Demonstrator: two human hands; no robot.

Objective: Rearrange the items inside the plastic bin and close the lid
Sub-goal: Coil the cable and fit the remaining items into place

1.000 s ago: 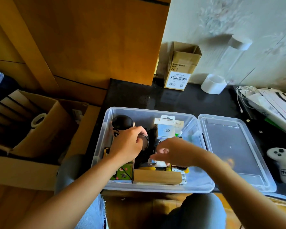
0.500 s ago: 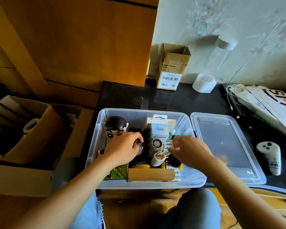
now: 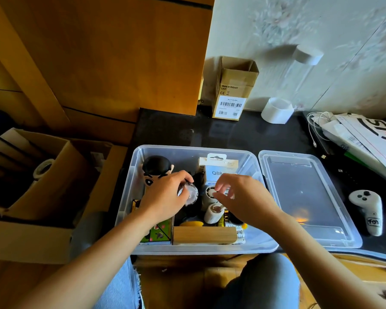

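Note:
The clear plastic bin (image 3: 194, 250) stands open on the black tabletop, with its clear lid (image 3: 303, 197) lying flat just to the right. My left hand (image 3: 165, 198) is inside the bin and grips a small round clear-topped object (image 3: 190, 194) beside a black-haired figure toy (image 3: 156, 168). My right hand (image 3: 245, 197) hovers over the middle of the bin, its fingertips pinching a small white piece (image 3: 215, 193). Below it stands a white cylinder (image 3: 212, 214). A white Q88 box (image 3: 217, 171) stands at the back. A wooden block (image 3: 204, 235) and a green patterned cube (image 3: 158, 234) lie at the front.
An upright cardboard box (image 3: 232, 92), a white tape roll (image 3: 276, 110) and a clear tube (image 3: 299, 70) stand by the wall. A white controller (image 3: 366, 210) lies right of the lid, with papers and cables (image 3: 366, 139) behind it. A large open carton (image 3: 54, 186) sits left.
My right hand has moved from the front middle of the bin toward the back and lifted a little. My left hand stays on the round object.

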